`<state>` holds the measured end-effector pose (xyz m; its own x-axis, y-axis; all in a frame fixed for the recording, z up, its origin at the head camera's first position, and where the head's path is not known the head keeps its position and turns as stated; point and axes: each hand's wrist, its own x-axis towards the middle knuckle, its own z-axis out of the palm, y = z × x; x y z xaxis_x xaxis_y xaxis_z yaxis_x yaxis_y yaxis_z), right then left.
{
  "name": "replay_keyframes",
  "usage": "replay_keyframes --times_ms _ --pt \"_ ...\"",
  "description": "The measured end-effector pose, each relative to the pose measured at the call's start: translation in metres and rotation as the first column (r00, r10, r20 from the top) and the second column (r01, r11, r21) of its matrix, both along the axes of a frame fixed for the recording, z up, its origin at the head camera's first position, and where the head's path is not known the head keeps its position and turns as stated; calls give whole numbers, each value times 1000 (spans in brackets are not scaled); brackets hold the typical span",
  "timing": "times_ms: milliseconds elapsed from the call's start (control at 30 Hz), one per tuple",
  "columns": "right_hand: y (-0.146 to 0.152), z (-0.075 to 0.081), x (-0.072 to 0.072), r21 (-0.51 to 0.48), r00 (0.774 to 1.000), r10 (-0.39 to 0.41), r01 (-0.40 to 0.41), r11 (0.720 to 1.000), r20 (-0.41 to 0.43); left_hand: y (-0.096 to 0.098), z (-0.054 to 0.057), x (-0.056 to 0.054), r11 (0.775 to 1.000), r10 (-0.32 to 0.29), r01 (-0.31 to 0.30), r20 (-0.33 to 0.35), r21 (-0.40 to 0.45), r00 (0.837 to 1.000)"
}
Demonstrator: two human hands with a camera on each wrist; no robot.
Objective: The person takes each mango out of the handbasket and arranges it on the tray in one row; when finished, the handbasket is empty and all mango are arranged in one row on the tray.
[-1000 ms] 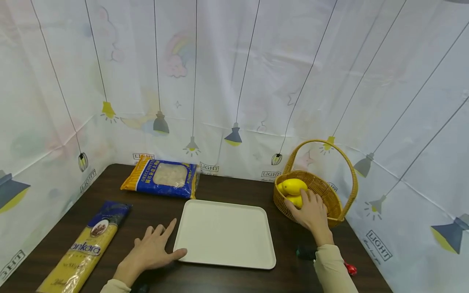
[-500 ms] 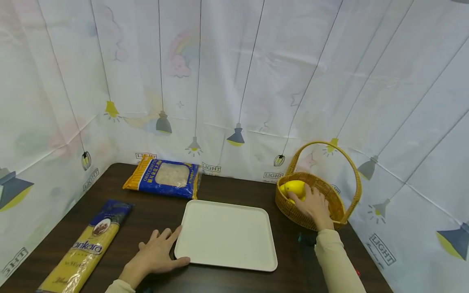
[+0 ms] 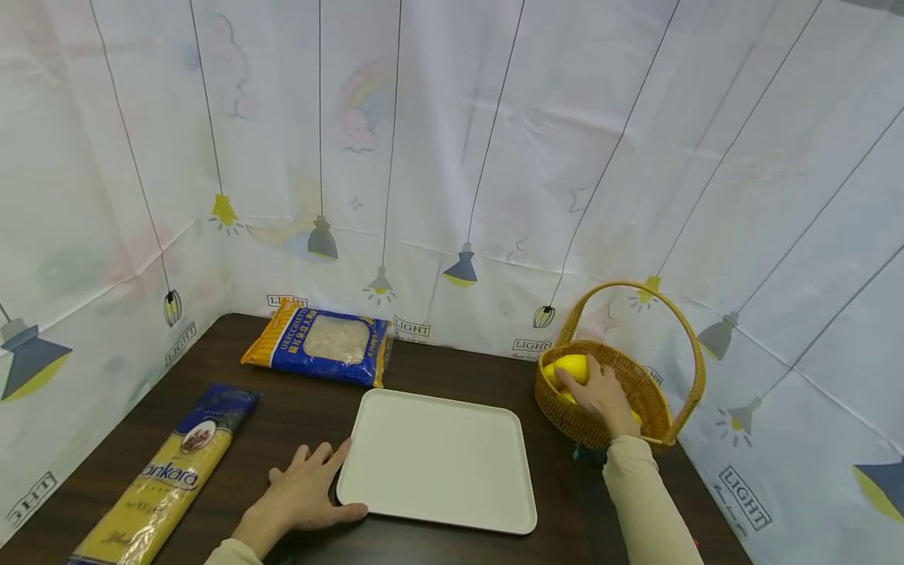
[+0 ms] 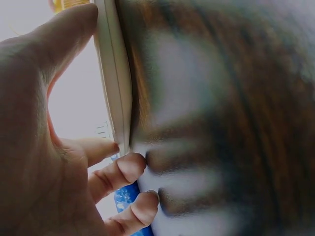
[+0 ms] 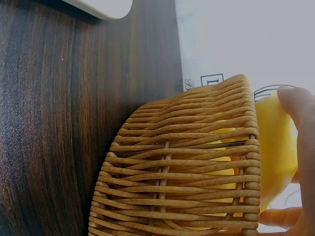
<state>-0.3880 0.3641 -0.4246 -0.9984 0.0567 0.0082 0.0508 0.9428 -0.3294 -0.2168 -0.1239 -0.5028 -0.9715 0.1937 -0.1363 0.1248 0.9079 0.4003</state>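
- Where is the yellow fruit (image 3: 570, 369) we hold?
- In the basket (image 3: 565, 417), by the back right corner of the worktop (image 3: 459, 377). Our right hand (image 3: 603, 395) pinches it between thumb and fingers
- And our left hand (image 3: 304, 488)?
- We have it spread wide, with the thumb and pointing finger at the left edge of the tray (image 3: 438, 463)
- What could go wrong for us?
- The fruit looks smooth, so a loose pinch could drop it onto the other fruit (image 3: 568, 397). If our arm bumps the handle (image 3: 700, 369), the basket could tip. If our left hand pushes hard, the tray could slide to the right
- Does one view show us more?
- Yes, the right wrist view shows yellow through the gaps in the basket's side, and the head view does not. But only the head view shows us the whole tray
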Motion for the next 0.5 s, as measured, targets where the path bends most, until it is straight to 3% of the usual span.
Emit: replay_keyframes --times_ms 200,500 --pt "2 -1 1 -45 999 20 -21 999 -29 1 2 1 1000 3 -3 9 11 1000" --pt "0 0 1 -38 995 54 -57 998 -85 1 4 0 1000 6 -6 30 4 1000"
